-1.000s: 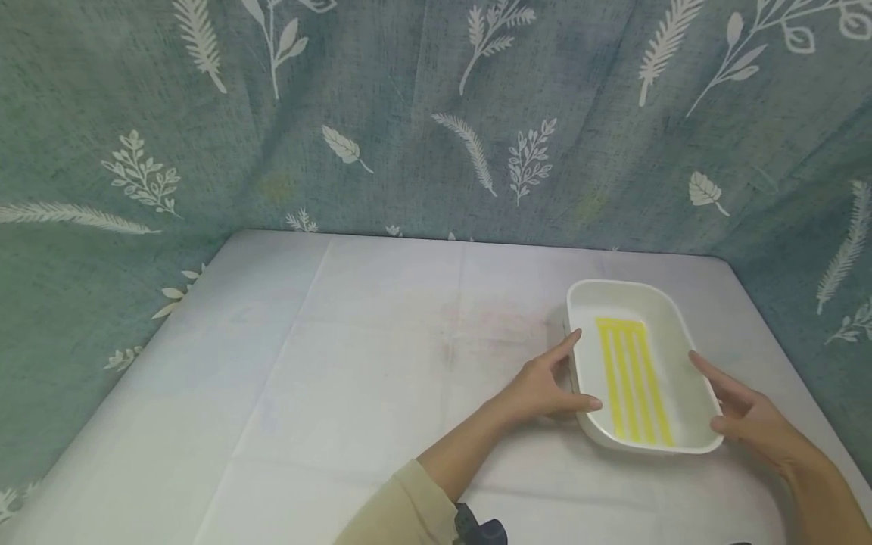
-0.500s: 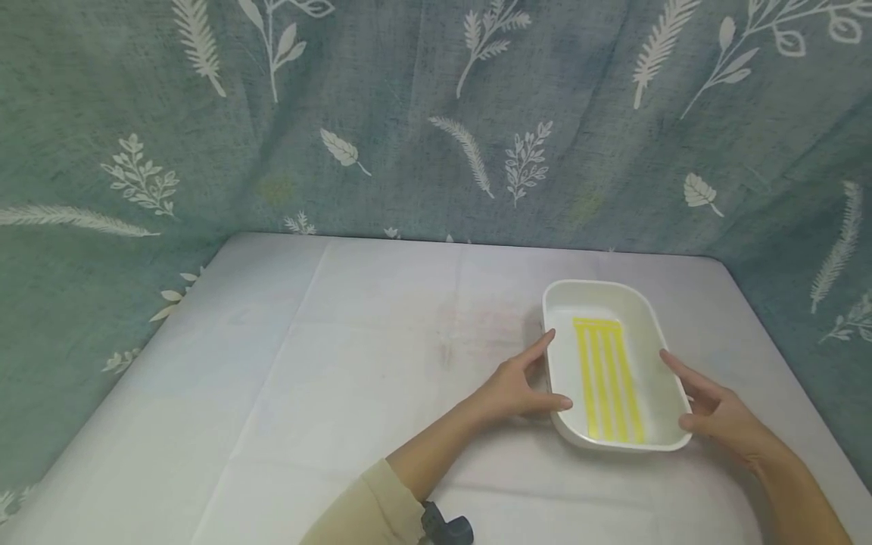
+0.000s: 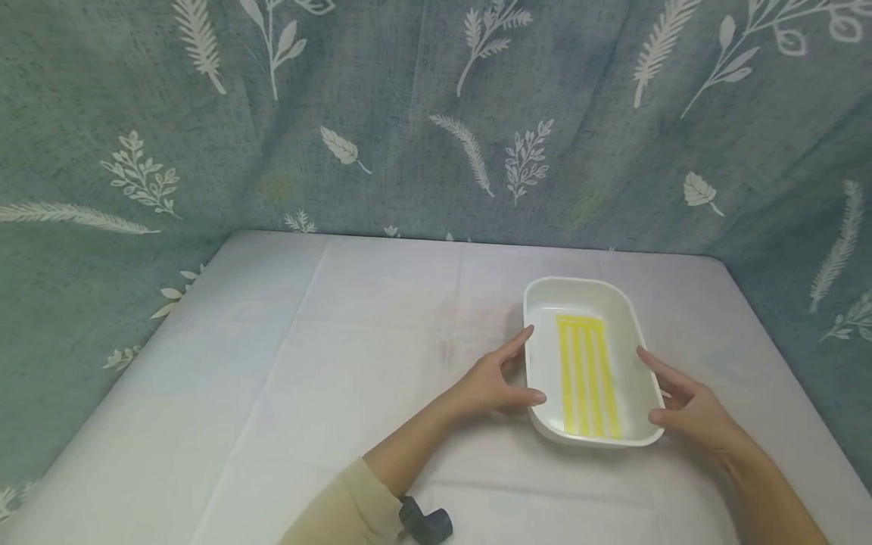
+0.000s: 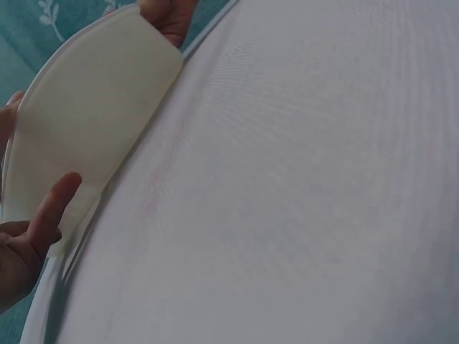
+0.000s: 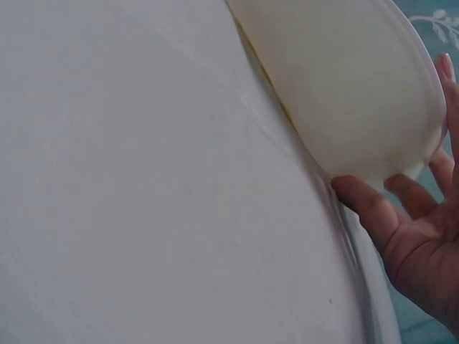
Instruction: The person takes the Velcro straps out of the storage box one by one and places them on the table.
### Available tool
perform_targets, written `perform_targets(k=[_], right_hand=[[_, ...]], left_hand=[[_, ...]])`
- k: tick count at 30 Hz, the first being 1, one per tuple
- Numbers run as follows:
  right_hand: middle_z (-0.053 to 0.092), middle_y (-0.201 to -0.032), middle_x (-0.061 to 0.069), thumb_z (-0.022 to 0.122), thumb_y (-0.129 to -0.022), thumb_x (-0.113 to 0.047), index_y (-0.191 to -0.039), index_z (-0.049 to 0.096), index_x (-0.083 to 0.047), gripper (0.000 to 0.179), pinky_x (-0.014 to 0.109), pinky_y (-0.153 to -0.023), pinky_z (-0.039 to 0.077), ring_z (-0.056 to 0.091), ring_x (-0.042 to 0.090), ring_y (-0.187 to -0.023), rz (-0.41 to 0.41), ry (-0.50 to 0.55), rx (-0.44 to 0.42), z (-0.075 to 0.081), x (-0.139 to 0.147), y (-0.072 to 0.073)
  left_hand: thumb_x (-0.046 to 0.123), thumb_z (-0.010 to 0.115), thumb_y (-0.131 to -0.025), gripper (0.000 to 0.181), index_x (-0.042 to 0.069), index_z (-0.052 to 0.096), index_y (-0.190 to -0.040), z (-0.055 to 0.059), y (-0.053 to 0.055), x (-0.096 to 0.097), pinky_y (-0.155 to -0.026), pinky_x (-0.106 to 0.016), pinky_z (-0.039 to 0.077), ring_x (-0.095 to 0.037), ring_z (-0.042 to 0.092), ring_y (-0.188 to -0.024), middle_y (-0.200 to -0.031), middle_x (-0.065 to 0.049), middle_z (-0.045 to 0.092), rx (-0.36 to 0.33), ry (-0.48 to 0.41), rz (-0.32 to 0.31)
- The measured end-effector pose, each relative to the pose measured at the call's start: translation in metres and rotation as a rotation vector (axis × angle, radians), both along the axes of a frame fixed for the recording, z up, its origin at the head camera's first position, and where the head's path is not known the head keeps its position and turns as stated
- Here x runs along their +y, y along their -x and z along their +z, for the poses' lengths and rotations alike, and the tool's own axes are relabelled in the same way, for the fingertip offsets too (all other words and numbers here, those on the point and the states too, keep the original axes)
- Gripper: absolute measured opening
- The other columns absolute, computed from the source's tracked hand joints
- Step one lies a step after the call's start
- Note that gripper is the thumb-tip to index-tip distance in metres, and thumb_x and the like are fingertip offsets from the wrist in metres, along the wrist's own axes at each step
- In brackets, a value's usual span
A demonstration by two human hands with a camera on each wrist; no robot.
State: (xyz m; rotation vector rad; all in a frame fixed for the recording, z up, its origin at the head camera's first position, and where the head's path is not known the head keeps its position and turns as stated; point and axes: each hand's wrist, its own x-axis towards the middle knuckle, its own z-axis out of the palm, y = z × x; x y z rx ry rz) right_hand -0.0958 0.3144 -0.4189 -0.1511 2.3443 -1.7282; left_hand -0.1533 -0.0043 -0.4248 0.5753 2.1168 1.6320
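A white, deep rectangular tray (image 3: 630, 356) with rounded corners sits at the right of the table in the head view. Yellow stripes (image 3: 579, 378) run lengthwise along its floor, joined by a crossbar at the far end. My left hand (image 3: 484, 390) grips its left side, thumb over the rim. On the opposite side my right hand (image 3: 698, 416) holds the near right corner, with thumb and index finger at the rim. In the left wrist view, fingers of the left hand (image 4: 32, 247) touch the tray's outer wall (image 4: 93, 100). The right wrist view shows fingertips of the right hand (image 5: 427, 240) against its lower edge.
A pale, creased cloth (image 3: 341, 363) covers the table, with a faint pinkish stain left of the tray. Behind and at both sides hangs a green-blue leaf-print curtain (image 3: 395, 98). A dark device (image 3: 425, 522) is at the left sleeve's cuff.
Both hands have moved left together with the tray, which has also turned slightly and stands straighter. Their hold on it looks the same throughout.
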Motion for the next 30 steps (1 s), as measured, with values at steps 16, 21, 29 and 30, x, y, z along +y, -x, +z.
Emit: perform_targets(k=[16, 21, 29, 30], right_hand=[[0.02, -0.152, 0.027, 0.076, -0.078, -0.008, -0.15, 0.025, -0.014, 0.088, 0.019, -0.083, 0.05, 0.059, 0.013, -0.113, -0.033, -0.003, -0.036, 0.002, -0.032, 0.002], [0.023, -0.151, 0.027, 0.076, -0.079, -0.009, -0.149, 0.028, -0.013, 0.085, 0.02, -0.084, 0.049, 0.057, 0.022, -0.117, -0.005, 0.029, -0.029, 0.003, -0.042, 0.004], [0.027, -0.148, 0.029, 0.076, -0.078, -0.005, -0.148, 0.03, -0.009, 0.084, 0.023, -0.084, 0.051, 0.058, 0.006, -0.111, 0.023, 0.095, -0.029, 0.002, -0.056, 0.008], [0.028, -0.148, 0.029, 0.076, -0.078, -0.005, -0.148, 0.031, -0.009, 0.084, 0.024, -0.084, 0.052, 0.059, 0.006, -0.11, 0.021, 0.104, -0.03, 0.001, -0.058, 0.009]], left_hand=[[0.018, 0.082, -0.073, 0.092, 0.046, 0.029, -0.144, -0.005, 0.007, -0.032, -0.11, -0.031, 0.031, -0.016, 0.034, -0.138, -0.152, 0.002, 0.032, -0.061, -0.035, 0.002], [0.018, 0.081, -0.074, 0.09, 0.045, 0.03, -0.143, -0.004, 0.008, -0.043, -0.11, -0.035, 0.032, -0.02, 0.033, -0.139, -0.152, -0.003, 0.031, -0.078, -0.03, 0.007], [0.018, 0.082, -0.074, 0.09, 0.042, 0.03, -0.144, -0.002, 0.008, -0.059, -0.11, -0.038, 0.031, -0.022, 0.032, -0.139, -0.154, -0.004, 0.028, -0.104, -0.029, 0.013], [0.018, 0.081, -0.074, 0.09, 0.041, 0.03, -0.145, -0.001, 0.008, -0.061, -0.11, -0.039, 0.032, -0.023, 0.032, -0.139, -0.154, -0.005, 0.028, -0.101, -0.031, 0.013]])
